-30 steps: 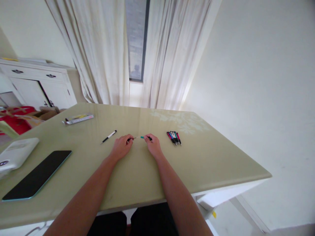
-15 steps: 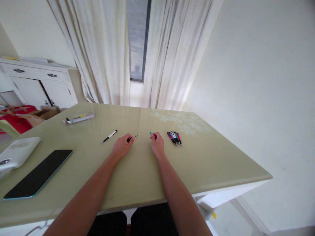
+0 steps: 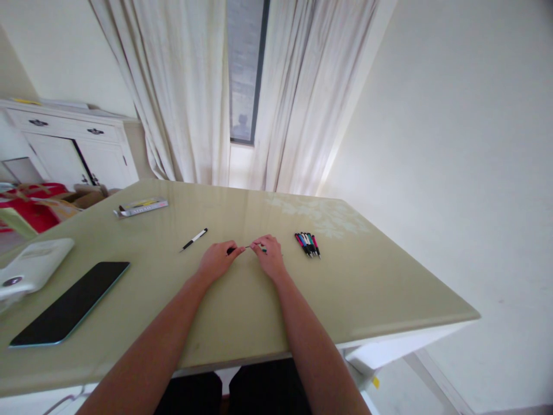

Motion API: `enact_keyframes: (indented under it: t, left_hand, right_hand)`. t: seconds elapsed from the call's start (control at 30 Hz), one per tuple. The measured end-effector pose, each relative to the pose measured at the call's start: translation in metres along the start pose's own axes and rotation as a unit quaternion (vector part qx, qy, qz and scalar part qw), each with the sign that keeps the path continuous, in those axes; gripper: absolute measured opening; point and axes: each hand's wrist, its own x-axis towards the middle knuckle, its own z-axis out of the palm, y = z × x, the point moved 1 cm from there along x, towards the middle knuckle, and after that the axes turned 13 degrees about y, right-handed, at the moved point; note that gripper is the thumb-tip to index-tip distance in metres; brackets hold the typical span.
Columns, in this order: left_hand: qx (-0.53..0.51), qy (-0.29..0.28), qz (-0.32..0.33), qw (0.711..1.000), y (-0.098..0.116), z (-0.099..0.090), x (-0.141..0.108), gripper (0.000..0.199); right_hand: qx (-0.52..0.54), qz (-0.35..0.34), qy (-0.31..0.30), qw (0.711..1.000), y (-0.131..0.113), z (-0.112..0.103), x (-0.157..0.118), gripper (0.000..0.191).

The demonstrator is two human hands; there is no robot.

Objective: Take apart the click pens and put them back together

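Over the middle of the table my left hand (image 3: 216, 262) is closed around a black pen part (image 3: 230, 251). A thin dark refill (image 3: 247, 247) runs from it to the fingertips of my right hand (image 3: 271, 260), which pinch its end. A small teal pen piece (image 3: 264, 250) shows within the right hand, mostly hidden by the fingers. To the left of my hands lies a white and black pen (image 3: 193, 240). Several coloured pens (image 3: 307, 245) lie side by side just right of my right hand.
A clear plastic box (image 3: 141, 208) with something yellow in it is at the table's far left. A black tablet-like slab (image 3: 71, 302) and a white device (image 3: 37, 268) lie at the near left. Curtains (image 3: 185, 92) hang behind the table (image 3: 367, 288); a wall stands right.
My right hand has moved left to meet my left hand, and its fingers now pinch the refill end. The teal piece has shifted with it. The view has moved slightly.
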Motion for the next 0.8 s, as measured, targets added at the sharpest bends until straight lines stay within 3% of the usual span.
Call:
enact_keyframes:
  t: [0.1,0.3,0.43,0.63,0.8]
  left_hand:
    - [-0.016,0.005,0.005,1.0,-0.001,0.0,0.001,0.044]
    - [-0.015,0.028,-0.011,0.999,-0.005,-0.002,0.003,0.042]
    - [-0.014,0.024,-0.014,1.0,-0.004,-0.001,0.002,0.042]
    - [-0.007,0.031,-0.022,0.999,-0.005,0.001,0.003,0.035]
    - [-0.004,0.03,-0.022,0.999,-0.005,0.001,0.003,0.03]
  right_hand:
    - [0.012,0.01,0.008,1.0,0.004,0.001,0.002,0.016]
    - [-0.061,0.13,0.13,0.981,0.027,-0.01,0.004,0.025]
    - [-0.071,0.141,0.147,0.976,0.034,-0.016,0.005,0.027]
    - [-0.026,0.158,0.125,0.979,0.046,-0.03,0.016,0.037]
    - [-0.019,0.142,0.031,0.989,0.052,-0.044,0.019,0.024]
